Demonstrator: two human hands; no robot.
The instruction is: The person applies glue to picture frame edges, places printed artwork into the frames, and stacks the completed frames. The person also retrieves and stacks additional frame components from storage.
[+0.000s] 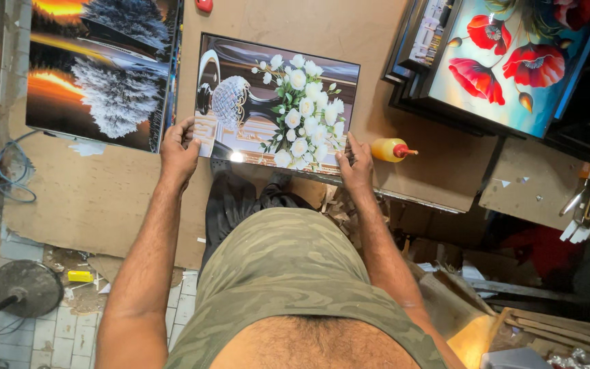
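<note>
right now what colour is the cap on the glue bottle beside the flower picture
Red, on a yellow glue bottle; the head view shows it best, just right of the flower picture.

Picture-framing workshop: glossy prints (276,102) laid out on a brown board worktop (104,191), stacked frames (418,41), a glue bottle (390,149), offcuts littering the tiled floor (56,335)

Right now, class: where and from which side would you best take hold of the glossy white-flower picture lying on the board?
Probably by the white-flower picture's near corners, from the viewer's side. It lies flat and wide, its near edge overhanging the brown board, so fingers can slip under, as the left hand and right hand do.
</note>
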